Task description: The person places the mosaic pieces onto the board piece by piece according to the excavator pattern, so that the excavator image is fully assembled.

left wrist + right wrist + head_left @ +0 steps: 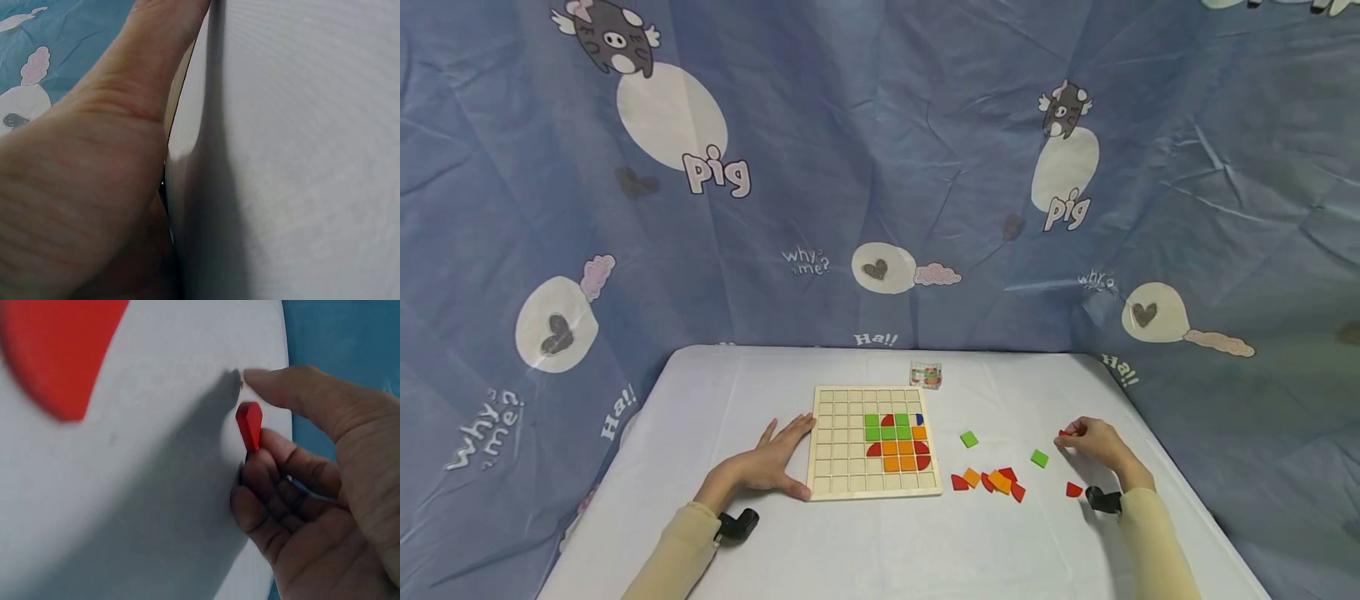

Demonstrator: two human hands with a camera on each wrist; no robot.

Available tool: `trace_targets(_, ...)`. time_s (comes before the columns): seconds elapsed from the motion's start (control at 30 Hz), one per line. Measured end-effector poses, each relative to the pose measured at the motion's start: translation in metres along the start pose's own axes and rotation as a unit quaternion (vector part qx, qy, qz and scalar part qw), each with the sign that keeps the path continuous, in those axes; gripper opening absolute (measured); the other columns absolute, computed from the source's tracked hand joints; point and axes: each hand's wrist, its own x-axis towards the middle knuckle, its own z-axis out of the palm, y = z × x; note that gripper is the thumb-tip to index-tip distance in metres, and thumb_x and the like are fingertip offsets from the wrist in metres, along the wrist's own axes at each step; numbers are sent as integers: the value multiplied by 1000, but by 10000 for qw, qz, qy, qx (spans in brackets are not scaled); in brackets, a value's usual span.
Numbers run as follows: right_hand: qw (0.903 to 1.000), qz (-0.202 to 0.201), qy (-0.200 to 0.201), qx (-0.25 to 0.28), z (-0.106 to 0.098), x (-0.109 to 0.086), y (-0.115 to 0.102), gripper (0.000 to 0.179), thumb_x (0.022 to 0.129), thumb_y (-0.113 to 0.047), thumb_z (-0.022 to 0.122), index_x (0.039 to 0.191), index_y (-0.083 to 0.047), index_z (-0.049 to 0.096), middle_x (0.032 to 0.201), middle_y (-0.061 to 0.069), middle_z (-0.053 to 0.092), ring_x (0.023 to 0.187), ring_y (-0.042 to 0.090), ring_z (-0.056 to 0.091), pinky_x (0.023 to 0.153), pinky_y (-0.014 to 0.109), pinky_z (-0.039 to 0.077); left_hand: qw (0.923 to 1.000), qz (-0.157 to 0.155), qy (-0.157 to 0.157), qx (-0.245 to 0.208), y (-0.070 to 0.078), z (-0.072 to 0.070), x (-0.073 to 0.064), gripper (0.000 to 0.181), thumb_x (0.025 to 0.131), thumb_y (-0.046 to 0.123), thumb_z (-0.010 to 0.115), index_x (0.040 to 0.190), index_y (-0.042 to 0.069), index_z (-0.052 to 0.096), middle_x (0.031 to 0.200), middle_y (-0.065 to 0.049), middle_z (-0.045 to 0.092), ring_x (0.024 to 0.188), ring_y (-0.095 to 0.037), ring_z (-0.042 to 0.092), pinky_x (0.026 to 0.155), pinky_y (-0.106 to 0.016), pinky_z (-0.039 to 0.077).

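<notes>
A pale wooden grid board (842, 483) lies on the table, with green, orange, red and blue tiles in its cells. Against its left edge rests my left hand (767, 462), fingers spread and straight; in the left wrist view the thumb side of that hand (94, 169) fills the left. Far to the right of the board, my right hand (1097, 442) holds a red quarter-circle tile (250, 422) at the fingertips. The right wrist view shows it edge-on against the fingers, the thumb tip a little apart from it. Near that hand lie a green square tile (1039, 458) and another red tile (1074, 490).
Right of the board lies a cluster of red and orange tiles (1000, 481), with a green square (969, 438) above it. A small printed card (926, 375) sits behind the board. A blue patterned cloth (820, 167) hangs around the white table (850, 550).
</notes>
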Motion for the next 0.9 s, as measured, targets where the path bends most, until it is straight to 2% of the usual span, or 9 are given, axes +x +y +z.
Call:
trace_targets(0.17,9996,-223,60,146,4,0,2,31,82,-24,75,97,-1,61,87,6,62,79,16,53,68,27,44,10000,-53,10,-61,-1,0,-2,129,64,65,77,154,3,10,162,-16,9,150,-36,6,118,-61,-6)
trace_targets(0.3,9994,-194,268,83,8,-1,0,31,83,-25,74,96,0,60,86,6,62,78,16,53,66,27,45,10000,-51,-6,-43,-3,1,-2,129,64,66,77,155,3,9,163,-16,8,150,-35,5,118,-61,-7)
trace_targets(0.43,9982,-308,487,140,17,-4,-15,33,84,-28,73,96,-1,59,86,6,61,78,16,53,66,27,44,10000,-36,-17,-48,-2,2,-1,129,64,66,77,155,3,10,163,-16,8,150,-35,6,118,-61,-6)
trace_targets(0.53,9956,-589,644,328,26,-6,-37,31,84,-29,74,97,-3,60,85,5,61,77,16,54,66,26,46,10000,-37,-4,-75,-1,2,-2,130,63,66,77,154,3,10,162,-16,9,150,-35,6,118,-61,-6)
trace_targets(0.67,9906,-1025,679,596,42,-12,-79,25,83,-25,75,96,-7,63,85,4,63,75,15,55,63,24,47,9999,-48,5,-94,0,2,-2,130,63,66,77,155,3,10,162,-16,9,150,-35,6,118,-61,-7)
trace_targets(0.9,9806,-1750,261,841,81,-32,-159,19,79,-18,78,92,-13,66,82,-2,63,74,10,54,62,20,47,10000,-14,18,38,-3,3,1,131,62,70,74,155,4,10,163,-15,8,150,-33,6,118,-60,-6)
